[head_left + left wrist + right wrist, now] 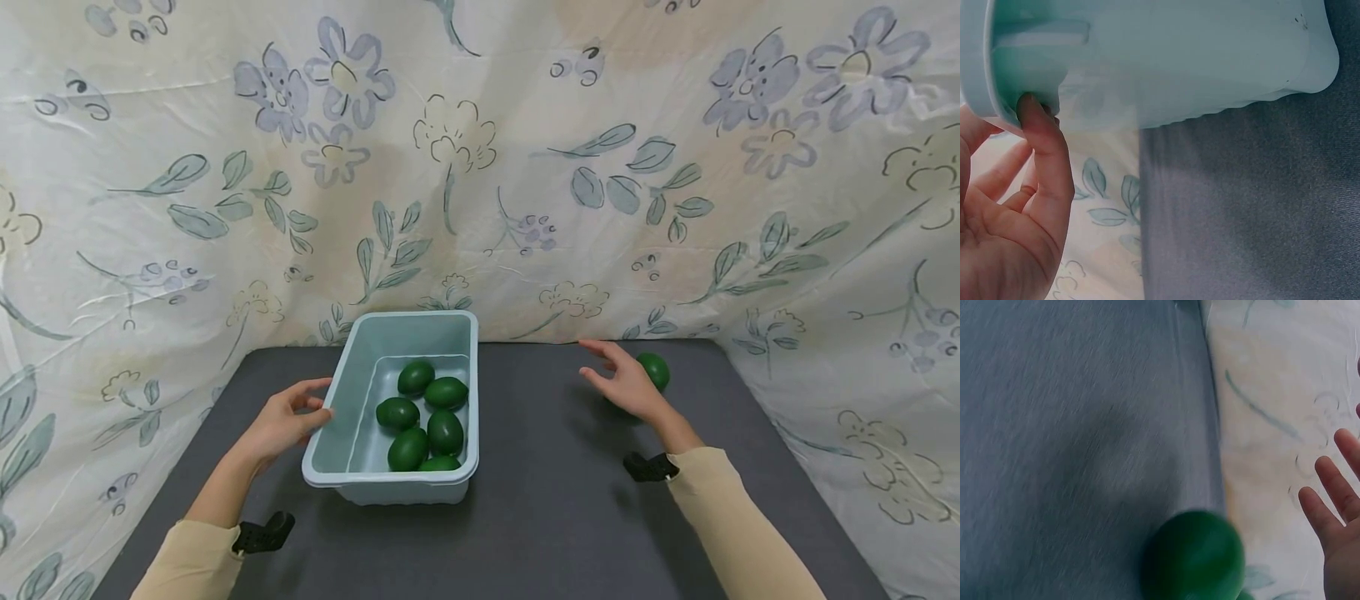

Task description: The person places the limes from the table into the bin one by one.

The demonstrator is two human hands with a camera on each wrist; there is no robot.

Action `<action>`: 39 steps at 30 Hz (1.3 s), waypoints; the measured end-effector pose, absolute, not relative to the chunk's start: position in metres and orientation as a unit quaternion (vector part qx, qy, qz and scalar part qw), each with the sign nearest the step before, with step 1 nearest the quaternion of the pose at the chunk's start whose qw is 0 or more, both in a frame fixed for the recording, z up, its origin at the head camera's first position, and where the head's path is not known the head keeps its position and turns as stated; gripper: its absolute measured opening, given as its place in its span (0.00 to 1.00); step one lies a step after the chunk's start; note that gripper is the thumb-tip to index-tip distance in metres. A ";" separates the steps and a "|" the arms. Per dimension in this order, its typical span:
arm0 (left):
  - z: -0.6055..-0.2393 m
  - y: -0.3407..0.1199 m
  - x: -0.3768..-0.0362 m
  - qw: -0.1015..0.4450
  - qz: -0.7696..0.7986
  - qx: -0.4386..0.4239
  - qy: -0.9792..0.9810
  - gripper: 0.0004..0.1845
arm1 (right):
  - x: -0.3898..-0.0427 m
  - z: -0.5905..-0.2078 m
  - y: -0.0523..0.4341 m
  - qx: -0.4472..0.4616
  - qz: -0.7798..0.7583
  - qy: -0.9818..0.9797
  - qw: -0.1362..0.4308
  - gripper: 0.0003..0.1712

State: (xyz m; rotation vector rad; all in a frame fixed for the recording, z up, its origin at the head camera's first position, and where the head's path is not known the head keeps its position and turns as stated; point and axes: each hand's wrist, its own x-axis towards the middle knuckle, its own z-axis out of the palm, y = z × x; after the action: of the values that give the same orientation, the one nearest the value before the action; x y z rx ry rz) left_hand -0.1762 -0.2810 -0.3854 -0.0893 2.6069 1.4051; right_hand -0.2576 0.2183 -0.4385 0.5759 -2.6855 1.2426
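Note:
A pale blue-green plastic bin [341, 450] stands left of centre on the dark table, with several smooth dark green oval fruits [407, 448] inside. My left hand [283, 423] pinches the bin's left rim; in the left wrist view a fingertip is tucked under the rim [990, 69]. My right hand [626, 383] is above the table at the back right, fingers spread and nothing in its grasp. Just beyond it sits a loose green fruit [654, 372], partly hidden by the hand; it appears large in the right wrist view [1194, 559]. Another green sliver shows under the right palm.
A flower-patterned cloth [517, 192] hangs behind and along both sides of the table. The dark grey tabletop [540, 500] extends between the bin and my right arm. Black bands [648, 467] sit on both wrists.

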 end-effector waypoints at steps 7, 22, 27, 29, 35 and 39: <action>-0.385 -0.281 -0.175 0.086 0.473 -0.029 0.876 0.32 | -0.255 -0.450 0.238 0.165 0.382 -0.908 0.033 0.32; -0.386 -0.281 -0.175 0.088 0.469 -0.033 0.878 0.32 | -0.249 -0.479 0.265 0.136 0.339 -0.930 0.034 0.30; -0.385 -0.280 -0.174 0.090 0.471 -0.032 0.877 0.32 | -0.248 -0.487 0.270 0.131 0.332 -0.934 0.035 0.30; -0.385 -0.280 -0.174 0.092 0.472 -0.032 0.876 0.32 | -0.247 -0.489 0.272 0.126 0.326 -0.936 0.034 0.30; -0.384 -0.280 -0.175 0.090 0.473 -0.032 0.876 0.32 | -0.245 -0.493 0.274 0.120 0.307 -0.944 0.023 0.32; -0.385 -0.280 -0.175 0.091 0.475 -0.033 0.875 0.32 | -0.244 -0.493 0.275 0.125 0.306 -0.944 0.020 0.33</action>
State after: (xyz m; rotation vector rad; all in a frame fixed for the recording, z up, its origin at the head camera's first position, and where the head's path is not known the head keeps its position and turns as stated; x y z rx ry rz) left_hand -0.1754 -0.2802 -0.3848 -0.0971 2.5991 1.4110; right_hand -0.2445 0.2749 -0.4935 0.3878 -2.9279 0.9501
